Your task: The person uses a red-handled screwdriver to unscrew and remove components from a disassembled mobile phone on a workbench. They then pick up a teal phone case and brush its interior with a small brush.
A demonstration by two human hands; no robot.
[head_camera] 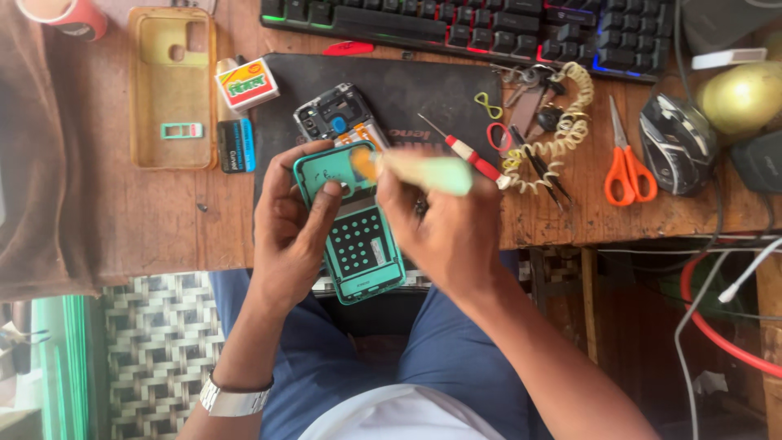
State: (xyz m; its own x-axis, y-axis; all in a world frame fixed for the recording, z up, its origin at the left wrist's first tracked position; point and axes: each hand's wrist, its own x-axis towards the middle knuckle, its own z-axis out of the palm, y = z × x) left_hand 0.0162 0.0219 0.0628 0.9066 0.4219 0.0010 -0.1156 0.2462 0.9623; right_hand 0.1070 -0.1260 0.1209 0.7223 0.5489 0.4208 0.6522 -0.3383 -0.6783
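- nearest us, our left hand point(289, 224) is wrapped around a teal phone back cover point(358, 244), inner side up, held over our lap just off the bench's front edge, thumb pressed on its upper part.
- our right hand point(444, 232) is closed on a pale green brush point(423, 173), its orange bristle end touching the top of the cover.
- a silver watch point(235, 399) sits on our left wrist.
- just beyond the cover, an opened phone body point(338, 114) lies on the black mat point(407, 94) near the middle of the bench point(163, 220).
- a red-and-white screwdriver point(468, 151) lies on the mat's right part, just beside the brush.
- towards the bench's right edge we see a coiled cord with keys point(562, 130), orange scissors point(627, 167) and a dark mouse point(676, 143).
- on the left part, a yellowish phone case point(167, 122) lies flat with a small teal tray point(182, 130) in it; a small box point(247, 83) sits between the case and the mat.
- along the far edge runs a backlit keyboard point(472, 24); a red cup point(69, 16) stands at the far left corner.
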